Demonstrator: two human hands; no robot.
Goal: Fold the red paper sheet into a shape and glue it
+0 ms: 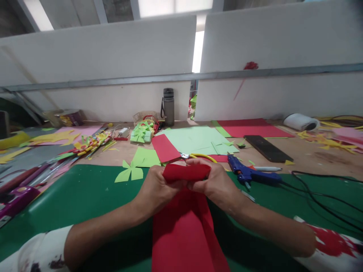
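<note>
Both hands grip a long sheet of red paper [181, 230] at its far end, where the end is folded over toward me. My left hand [155, 185] pinches the left side of the fold, thumb on the near face. On the other side, my right hand [218, 183] pinches in the same way, its thumb tip close to the left one. The near part of the sheet hangs down past the bottom of the view. Just beyond the hands lie scissors with yellow handles [202, 155] and a smaller red paper piece [165, 147].
A blue glue gun [252, 172] with a black cord lies right of my hands, beside a phone [266, 148]. Pale green sheets [195, 138] and a cut green leaf shape [129, 173] lie ahead. A grey bottle [168, 107] stands by the white wall. Green covering [93, 192] spreads in front.
</note>
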